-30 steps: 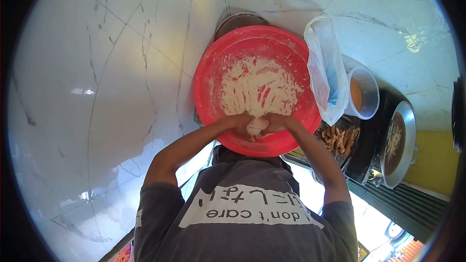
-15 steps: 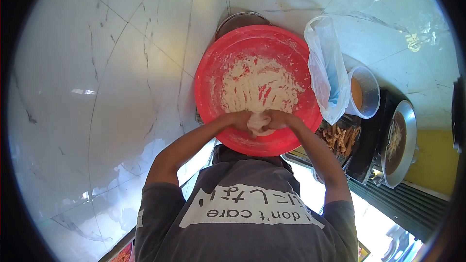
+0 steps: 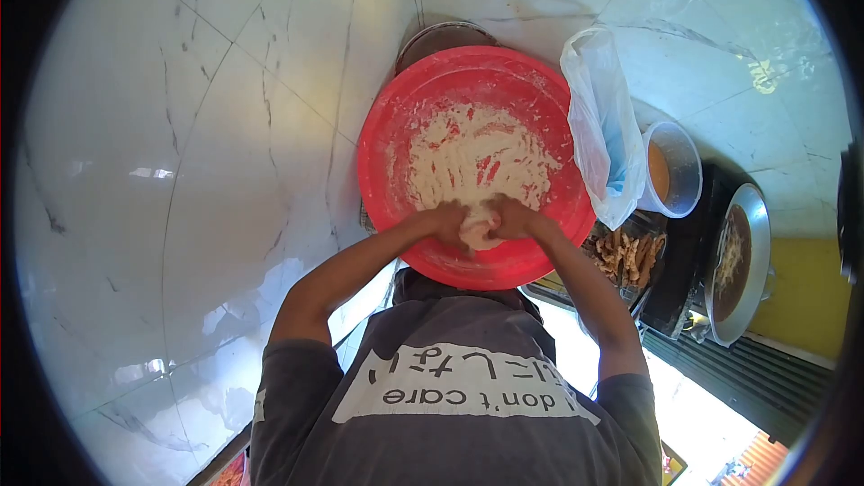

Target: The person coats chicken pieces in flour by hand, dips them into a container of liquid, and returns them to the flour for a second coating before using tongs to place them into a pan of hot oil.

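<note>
White tiles (image 3: 180,171) with dark veins filled the left side. Right of them, a round vessel (image 3: 441,39) showed only its upper rim and part of its inside, the rest hidden behind a wide red basin (image 3: 387,117). The basin stood at the centre, just beyond the person's dark shirt (image 3: 396,450), which bore a pale band of lettering, upside down in this view. Pale flour (image 3: 486,148) lay in an uneven layer over the basin's floor, red showing through in streaks. Over the near part of the basin, the left hand (image 3: 447,221) was curled against one side of a pale, flour-coated lump (image 3: 476,228). The right hand (image 3: 511,217) was curled against the other side, so the lump was grasped between them; fingers partly hid its shape. A translucent bag (image 3: 601,126), bluish low down, stood at the basin's right edge. Below it, brown knobbly pieces (image 3: 625,256) lay in a heap. Just beside the bag was a clear tub (image 3: 688,171) with orange contents. Farther right, a metal pan (image 3: 760,252) held brown liquid with pale bits in it, near a yellow panel (image 3: 810,297).
</note>
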Demonstrator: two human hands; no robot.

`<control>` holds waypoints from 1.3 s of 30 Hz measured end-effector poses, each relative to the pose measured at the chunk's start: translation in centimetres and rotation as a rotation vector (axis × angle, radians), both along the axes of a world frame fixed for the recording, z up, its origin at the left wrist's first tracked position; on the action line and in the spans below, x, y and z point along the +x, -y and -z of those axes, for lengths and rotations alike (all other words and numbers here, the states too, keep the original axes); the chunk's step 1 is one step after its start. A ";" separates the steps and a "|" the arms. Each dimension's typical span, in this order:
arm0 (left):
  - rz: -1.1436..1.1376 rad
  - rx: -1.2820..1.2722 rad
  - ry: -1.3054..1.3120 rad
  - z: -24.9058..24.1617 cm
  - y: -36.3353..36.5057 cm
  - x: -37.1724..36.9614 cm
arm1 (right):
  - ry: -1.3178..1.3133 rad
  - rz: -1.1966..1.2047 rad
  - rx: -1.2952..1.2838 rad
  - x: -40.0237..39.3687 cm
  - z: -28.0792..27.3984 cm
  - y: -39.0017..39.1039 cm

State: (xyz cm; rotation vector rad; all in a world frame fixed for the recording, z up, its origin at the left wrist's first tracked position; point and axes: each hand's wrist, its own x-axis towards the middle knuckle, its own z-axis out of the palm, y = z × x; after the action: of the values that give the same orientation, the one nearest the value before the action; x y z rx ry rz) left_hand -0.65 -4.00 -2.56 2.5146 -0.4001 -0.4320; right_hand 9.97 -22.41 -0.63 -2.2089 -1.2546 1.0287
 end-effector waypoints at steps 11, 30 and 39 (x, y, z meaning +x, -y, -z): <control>-0.053 -0.304 -0.500 -2.1 -0.6 1.2 | -0.538 -0.043 -0.712 0.7 -4.7 -1.9; 0.039 -0.191 -0.409 -0.9 -1.8 0.9 | -0.318 0.052 -0.292 0.5 -3.9 -1.4; 0.002 -0.230 -0.812 -6.1 -2.1 1.2 | -0.446 -0.165 -0.461 1.8 -5.4 -2.4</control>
State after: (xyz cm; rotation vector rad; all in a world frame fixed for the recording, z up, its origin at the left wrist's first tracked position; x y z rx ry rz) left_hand 0.53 -1.88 3.50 1.9083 -0.1154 -1.2542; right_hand 11.79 -20.02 4.72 -2.0217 -1.0817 1.9116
